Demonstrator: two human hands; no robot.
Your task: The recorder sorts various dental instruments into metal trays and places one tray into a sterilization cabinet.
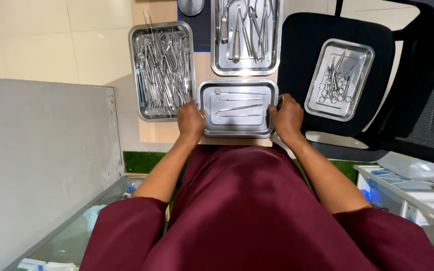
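A small steel tray [237,131] sits at the near edge of a wooden table, holding a few slim instruments: a dental mirror, a probe and tweezers [239,107]. My left hand [191,120] grips the tray's left rim. On the opposite rim my right hand [287,116] holds the right side. Both arms reach out from maroon sleeves.
A long tray [135,70] heaped with several steel instruments lies left of the small one. Another tray [246,69] with forceps and scissors sits behind it. A fourth tray [347,108] rests on a black chair seat to the right. A grey partition [41,150] stands at left.
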